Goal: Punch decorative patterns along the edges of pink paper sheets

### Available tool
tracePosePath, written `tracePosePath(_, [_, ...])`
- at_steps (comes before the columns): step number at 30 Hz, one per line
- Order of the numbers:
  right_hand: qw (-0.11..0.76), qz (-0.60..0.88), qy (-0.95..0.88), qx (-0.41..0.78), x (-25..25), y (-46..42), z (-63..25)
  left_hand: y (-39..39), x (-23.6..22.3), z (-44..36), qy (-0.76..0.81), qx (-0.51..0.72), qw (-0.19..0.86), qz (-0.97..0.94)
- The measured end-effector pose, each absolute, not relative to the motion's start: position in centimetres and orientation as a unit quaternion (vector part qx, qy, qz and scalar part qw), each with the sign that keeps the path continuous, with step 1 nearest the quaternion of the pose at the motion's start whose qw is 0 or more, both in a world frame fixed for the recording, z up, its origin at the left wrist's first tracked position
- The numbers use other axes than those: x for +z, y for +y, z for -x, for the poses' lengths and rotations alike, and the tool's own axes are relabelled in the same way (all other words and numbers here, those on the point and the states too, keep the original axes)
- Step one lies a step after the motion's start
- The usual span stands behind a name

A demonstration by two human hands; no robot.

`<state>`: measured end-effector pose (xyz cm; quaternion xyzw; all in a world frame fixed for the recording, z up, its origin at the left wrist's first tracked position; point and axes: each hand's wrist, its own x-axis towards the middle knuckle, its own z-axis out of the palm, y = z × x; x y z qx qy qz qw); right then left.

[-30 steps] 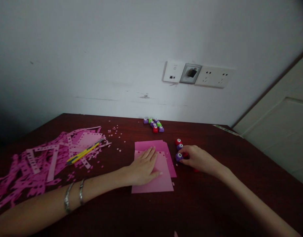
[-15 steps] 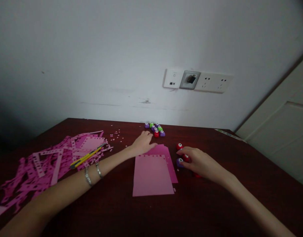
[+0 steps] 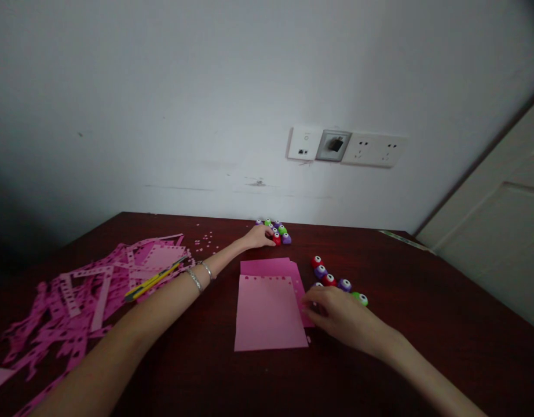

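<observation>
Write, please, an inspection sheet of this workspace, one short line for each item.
Surface: dark reddish-brown table, dry-looking.
Things: light pink sheet overlapping darker pink sheet; small red punch in the far group; nearer row of punches at right.
Clutter: pink scraps at left, yellow tool lying on them.
Hands: left hand at the red punch, grip unclear; right hand beside the sheets, fingers parted.
Cables: nothing seen.
Surroundings: wall sockets behind, white door at right.

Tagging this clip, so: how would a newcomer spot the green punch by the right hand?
On the dark table, right of the pink sheets, lies a group of punches. The green punch is at its right end, beyond the right hand, its visible neighbours all red or purple.
</observation>
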<state>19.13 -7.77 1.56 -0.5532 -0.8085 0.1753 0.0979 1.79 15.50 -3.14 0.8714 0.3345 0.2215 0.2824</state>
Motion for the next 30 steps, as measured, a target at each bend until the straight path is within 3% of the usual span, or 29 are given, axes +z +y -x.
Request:
tracePosePath(13, [0.12, 0.529, -0.819, 0.187, 1.0, -6.7, -18.1, 15.4, -4.2, -2.2, 0.367, 0.254, 0.226, -0.866])
tracePosePath(22, [0.241, 0.588, -0.753, 0.17, 2.4, -4.4, -18.8, 12.6, -2.1, -1.3, 0.376, 0.32, 0.184, -0.85])
tracePosePath(30, [0.348, 0.618, -0.682, 0.179, 3.4, -3.4, -19.3, 6.0, 1.6, -1.2, 0.267, 0.369, 0.156, -0.877])
